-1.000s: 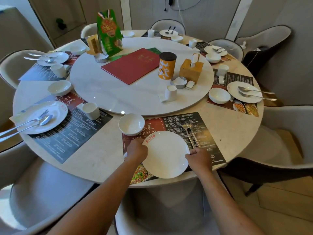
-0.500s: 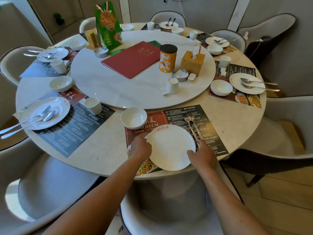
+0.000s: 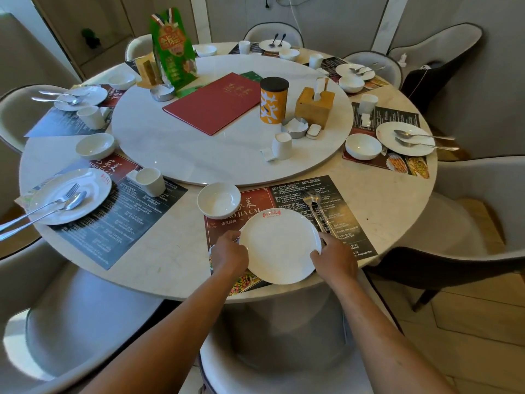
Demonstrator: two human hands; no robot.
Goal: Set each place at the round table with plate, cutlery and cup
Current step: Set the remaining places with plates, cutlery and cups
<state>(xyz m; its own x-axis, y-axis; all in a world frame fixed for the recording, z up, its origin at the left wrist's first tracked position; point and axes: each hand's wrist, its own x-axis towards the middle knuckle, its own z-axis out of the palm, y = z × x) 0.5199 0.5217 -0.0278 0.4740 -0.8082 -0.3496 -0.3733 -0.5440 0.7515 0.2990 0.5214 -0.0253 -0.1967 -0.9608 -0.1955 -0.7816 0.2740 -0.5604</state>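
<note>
You have the plate point(image 3: 279, 245) flat on the placemat point(image 3: 335, 194) at the nearest seat, close to the table's point(image 3: 176, 268) edge, with its red logo turned to the far side. Your left hand point(image 3: 230, 253) curls round the plate's left rim and your right hand point(image 3: 333, 258) curls round its right rim, likely so you can slide and turn it square to the seat. A small bowl point(image 3: 218, 199) sits just beyond the plate to the left. The fork and spoon point(image 3: 316, 211) lie on the mat beside the plate's right edge, not on it as at the other places, so they probably go on next. No cup shows at this place; the neighbouring setting has a cup point(image 3: 150, 180).
</note>
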